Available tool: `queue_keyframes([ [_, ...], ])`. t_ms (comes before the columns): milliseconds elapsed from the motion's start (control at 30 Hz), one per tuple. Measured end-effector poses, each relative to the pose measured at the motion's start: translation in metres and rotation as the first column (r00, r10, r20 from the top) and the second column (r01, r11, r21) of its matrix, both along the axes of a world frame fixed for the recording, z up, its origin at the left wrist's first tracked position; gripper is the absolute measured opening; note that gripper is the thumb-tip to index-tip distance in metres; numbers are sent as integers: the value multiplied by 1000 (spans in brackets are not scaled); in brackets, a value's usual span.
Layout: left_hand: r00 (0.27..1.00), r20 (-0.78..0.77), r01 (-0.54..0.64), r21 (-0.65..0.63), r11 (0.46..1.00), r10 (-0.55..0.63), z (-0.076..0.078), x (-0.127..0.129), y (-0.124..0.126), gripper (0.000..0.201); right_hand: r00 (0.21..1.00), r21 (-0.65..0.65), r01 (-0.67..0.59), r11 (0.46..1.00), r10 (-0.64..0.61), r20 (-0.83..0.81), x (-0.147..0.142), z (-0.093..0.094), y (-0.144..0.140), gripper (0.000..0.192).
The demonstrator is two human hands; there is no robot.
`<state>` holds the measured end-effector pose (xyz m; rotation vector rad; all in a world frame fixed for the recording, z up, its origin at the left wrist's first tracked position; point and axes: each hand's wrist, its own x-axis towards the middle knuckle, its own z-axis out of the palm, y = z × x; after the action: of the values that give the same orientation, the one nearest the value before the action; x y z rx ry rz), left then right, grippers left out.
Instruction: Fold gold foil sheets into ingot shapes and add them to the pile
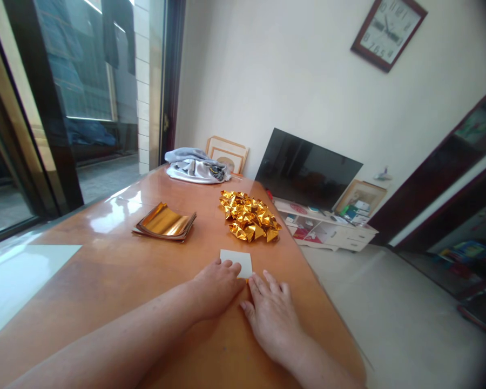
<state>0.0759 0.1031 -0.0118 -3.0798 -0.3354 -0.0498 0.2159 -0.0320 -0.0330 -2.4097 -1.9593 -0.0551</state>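
My fingers [227, 266] lie flat, both hands pressing the white sheet [237, 261] at the near table's [105, 281] right side (foil underneath); uneven pressure could skew the crease or slide it

A: What lies under the hands?

B: A small square sheet of paper [238, 261], white side up, flat on the glossy orange-brown wooden table, close to the table's right edge. Its near part is hidden; a thin sliver of gold shows at its lower right corner, so its underside looks to be foil.

A: And the hands?

B: The left hand [215, 286] rests palm down on the sheet's near left part, its fingertips on the paper. The right hand [269, 313] lies flat just beside it, fingers spread, their tips meeting the sheet's near edge. Both hands press down with nothing gripped.
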Motion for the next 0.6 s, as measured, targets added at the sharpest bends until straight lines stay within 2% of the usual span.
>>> queue_keyframes([
  [300, 998, -56, -5, -1, 1000, 5, 13, -12, 11, 29, 1000, -31, 3, 1000, -3, 13, -3, 7, -1, 58],
  [433, 995, -68, -72, -37, 997, 69, 19, -18, 18, 24, 1000, -36, 4, 999, -3, 22, -3, 8, 0, 59],
  [600, 988, -69, -144, -119, 982, 137, 24, -23, 26, 32, 1000, -35, 0, 999, 1, 31, -2, 6, 0, 60],
])
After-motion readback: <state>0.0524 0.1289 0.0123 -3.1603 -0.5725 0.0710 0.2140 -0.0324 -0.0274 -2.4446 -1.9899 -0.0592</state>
